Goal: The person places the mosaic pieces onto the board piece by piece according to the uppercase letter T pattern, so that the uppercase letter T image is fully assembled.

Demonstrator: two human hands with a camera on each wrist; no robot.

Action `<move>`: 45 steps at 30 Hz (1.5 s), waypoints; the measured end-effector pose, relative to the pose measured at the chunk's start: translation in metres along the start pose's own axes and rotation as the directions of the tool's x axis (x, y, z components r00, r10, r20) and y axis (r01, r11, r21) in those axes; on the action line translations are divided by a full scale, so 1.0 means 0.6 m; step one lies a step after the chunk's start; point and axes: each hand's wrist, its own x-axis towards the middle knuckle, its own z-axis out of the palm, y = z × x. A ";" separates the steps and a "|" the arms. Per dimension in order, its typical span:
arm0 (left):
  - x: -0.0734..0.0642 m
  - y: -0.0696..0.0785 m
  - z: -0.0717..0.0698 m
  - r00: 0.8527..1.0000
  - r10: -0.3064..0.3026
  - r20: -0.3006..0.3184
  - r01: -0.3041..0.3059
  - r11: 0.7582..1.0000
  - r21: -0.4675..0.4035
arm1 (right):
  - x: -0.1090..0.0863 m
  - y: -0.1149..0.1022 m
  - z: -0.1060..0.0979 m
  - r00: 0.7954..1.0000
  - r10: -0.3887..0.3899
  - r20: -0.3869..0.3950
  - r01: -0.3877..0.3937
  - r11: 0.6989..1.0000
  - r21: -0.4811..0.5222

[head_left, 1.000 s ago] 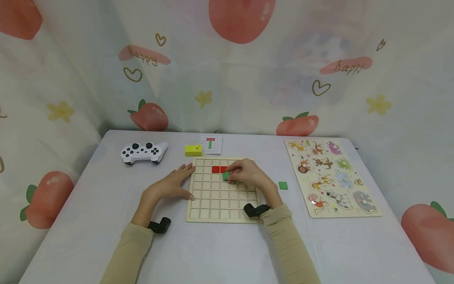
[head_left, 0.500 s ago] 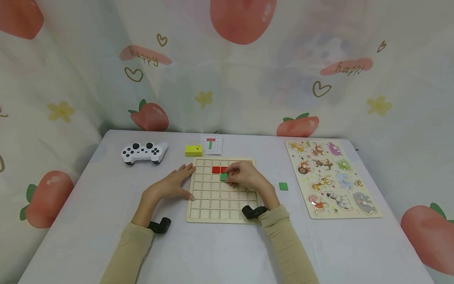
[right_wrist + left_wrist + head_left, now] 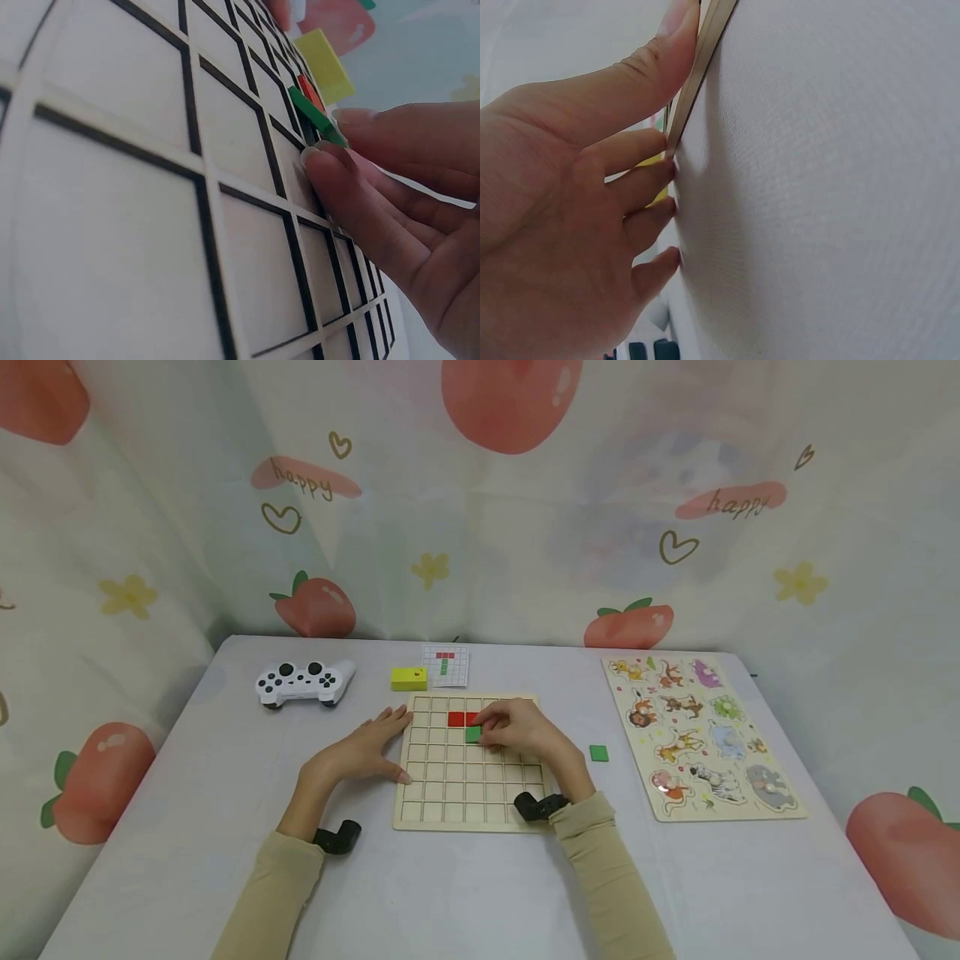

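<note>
A wooden grid board (image 3: pixel 435 791) lies flat on the white table. My left hand (image 3: pixel 363 749) rests along its left edge, thumb spread from the other fingers; the left wrist view shows the thumb (image 3: pixel 641 75) against the board's side. Between thumb and fingertips my right hand (image 3: pixel 525 729) pinches a square green tile (image 3: pixel 472 735). From the right wrist camera this green tile (image 3: pixel 313 112) looks tilted, partly raised over a cell. Two red tiles (image 3: pixel 456 719) sit in the row just behind it, the right one partly covered by my fingers; whether more lie under the hand is hidden.
Another green tile (image 3: pixel 598 753) lies right of the board. Behind the board are a yellow block (image 3: pixel 408 678) and a pattern card (image 3: pixel 456 670) printed with a red and green T. A white game controller (image 3: pixel 303 683) is at back left, an animal puzzle board (image 3: pixel 690 735) at right.
My right hand has brought the green tile slightly left and down, into line below the red tiles, with little motion in the last half second. The left hand stays put.
</note>
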 end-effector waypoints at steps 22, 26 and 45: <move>0.002 0.010 0.001 1.000 0.021 -0.006 -0.021 0.999 -0.044 | -0.026 0.011 -0.046 0.991 0.011 -0.133 -0.026 0.994 -0.109; 0.008 0.008 0.010 0.999 0.032 0.006 -0.032 0.999 -0.043 | -0.038 0.022 -0.049 0.985 0.019 -0.170 -0.040 0.992 -0.120; -0.003 -0.005 0.003 1.000 0.013 -0.003 -0.013 1.000 -0.024 | -0.110 0.064 -0.081 0.976 0.030 -0.216 -0.078 0.972 -0.220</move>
